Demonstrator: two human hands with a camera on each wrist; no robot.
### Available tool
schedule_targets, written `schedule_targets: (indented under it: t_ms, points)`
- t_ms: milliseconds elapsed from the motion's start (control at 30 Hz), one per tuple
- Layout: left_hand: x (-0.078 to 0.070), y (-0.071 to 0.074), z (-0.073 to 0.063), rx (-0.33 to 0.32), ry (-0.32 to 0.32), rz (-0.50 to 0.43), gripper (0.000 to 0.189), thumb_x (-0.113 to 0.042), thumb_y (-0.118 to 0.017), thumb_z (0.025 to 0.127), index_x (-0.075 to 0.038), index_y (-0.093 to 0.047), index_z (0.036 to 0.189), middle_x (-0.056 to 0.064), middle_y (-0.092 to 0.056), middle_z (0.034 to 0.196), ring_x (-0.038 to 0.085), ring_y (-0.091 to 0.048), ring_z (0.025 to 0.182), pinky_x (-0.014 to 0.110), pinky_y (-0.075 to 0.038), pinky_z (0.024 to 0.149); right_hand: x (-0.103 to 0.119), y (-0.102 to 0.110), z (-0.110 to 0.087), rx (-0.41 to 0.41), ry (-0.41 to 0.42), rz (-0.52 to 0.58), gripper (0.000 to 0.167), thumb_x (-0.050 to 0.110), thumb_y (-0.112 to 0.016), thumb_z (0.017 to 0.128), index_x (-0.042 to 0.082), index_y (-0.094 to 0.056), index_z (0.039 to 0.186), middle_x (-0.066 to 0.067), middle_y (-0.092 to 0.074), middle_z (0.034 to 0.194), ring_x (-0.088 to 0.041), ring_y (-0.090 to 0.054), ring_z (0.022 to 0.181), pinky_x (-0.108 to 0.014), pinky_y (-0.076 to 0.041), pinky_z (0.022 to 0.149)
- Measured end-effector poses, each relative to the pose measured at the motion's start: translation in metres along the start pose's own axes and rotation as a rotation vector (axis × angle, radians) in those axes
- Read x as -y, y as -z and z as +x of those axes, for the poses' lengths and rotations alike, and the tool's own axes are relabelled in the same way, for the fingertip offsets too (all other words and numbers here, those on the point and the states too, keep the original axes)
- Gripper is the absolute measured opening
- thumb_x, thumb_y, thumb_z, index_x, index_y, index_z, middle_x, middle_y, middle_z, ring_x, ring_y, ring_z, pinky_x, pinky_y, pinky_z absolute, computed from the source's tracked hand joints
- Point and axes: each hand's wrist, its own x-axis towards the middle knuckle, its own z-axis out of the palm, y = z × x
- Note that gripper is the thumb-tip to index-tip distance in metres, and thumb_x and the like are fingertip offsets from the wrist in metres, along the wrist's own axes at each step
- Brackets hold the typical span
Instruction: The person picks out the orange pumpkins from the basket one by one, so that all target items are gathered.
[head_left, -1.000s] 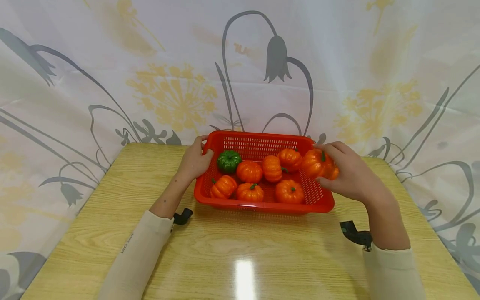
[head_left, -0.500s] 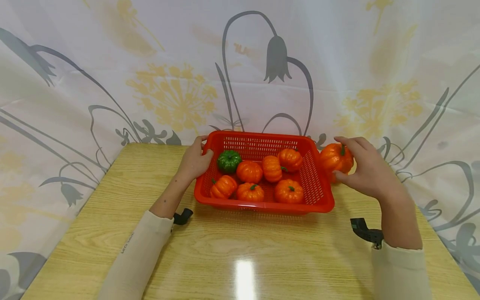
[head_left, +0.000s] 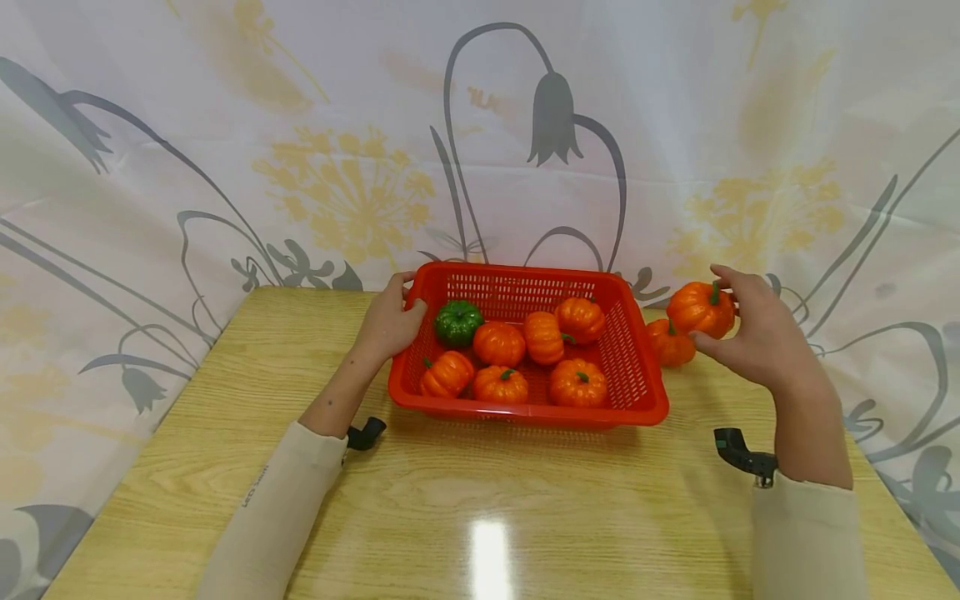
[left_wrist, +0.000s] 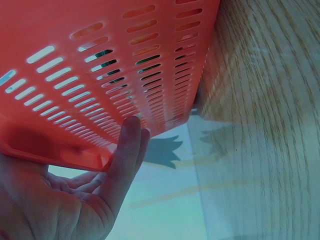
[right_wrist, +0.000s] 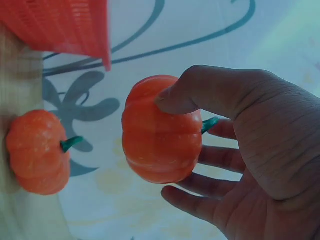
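A red plastic basket stands on the table, holding one green pumpkin and several orange pumpkins. My left hand grips its left rim; in the left wrist view the fingers reach along the outside of the slotted wall. To the right of the basket, my right hand holds an orange pumpkin with a green stem above the table. In the right wrist view the thumb presses one side of this pumpkin, with the other fingers behind it. Another orange pumpkin sits on the table by the basket's right wall.
The wood-grain table runs toward the front, with a bright light reflection on it. A flower-patterned curtain hangs behind and along both sides. Each wrist carries a black camera mount.
My right hand has carried its pumpkin from over the basket's right rim out to the right. The pumpkin on the table beside the basket has come into fuller view. The left hand stays put.
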Motion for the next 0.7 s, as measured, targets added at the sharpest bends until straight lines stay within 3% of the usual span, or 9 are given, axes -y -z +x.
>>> schedule_targets:
  t_ms: [167,333,700]
  points:
    - [-0.001,0.0,0.0,0.003,0.0,-0.012,0.059,-0.018,-0.049,0.105,-0.004,-0.038,0.161,0.02,-0.062,0.124,0.034,-0.068,0.095,0.043,-0.061,0.077,-0.016,-0.005,0.0,-0.01,-0.06,0.042,0.087,0.004,-0.079,0.087,-0.013,-0.031,0.157,-0.038,-0.041,0.149,-0.06,-0.048,0.123,-0.075,-0.045,0.099]
    - [0.001,0.0,0.0,0.0,-0.005,-0.006,0.059,-0.018,-0.048,0.105,-0.004,-0.039,0.161,0.02,-0.062,0.124,0.033,-0.069,0.095,0.042,-0.062,0.078,-0.032,-0.013,0.0,-0.063,-0.075,0.035,0.077,0.005,-0.079,0.087,-0.018,-0.038,0.149,-0.04,-0.043,0.143,-0.059,-0.048,0.119,-0.071,-0.047,0.095]
    - [0.001,0.0,-0.001,0.009,0.009,-0.019,0.059,-0.019,-0.048,0.105,-0.005,-0.038,0.161,0.019,-0.061,0.126,0.033,-0.069,0.096,0.042,-0.061,0.076,-0.067,-0.026,-0.001,-0.113,-0.13,0.003,0.072,0.011,-0.079,0.088,-0.018,-0.044,0.145,-0.041,-0.046,0.142,-0.058,-0.047,0.122,-0.073,-0.045,0.099]
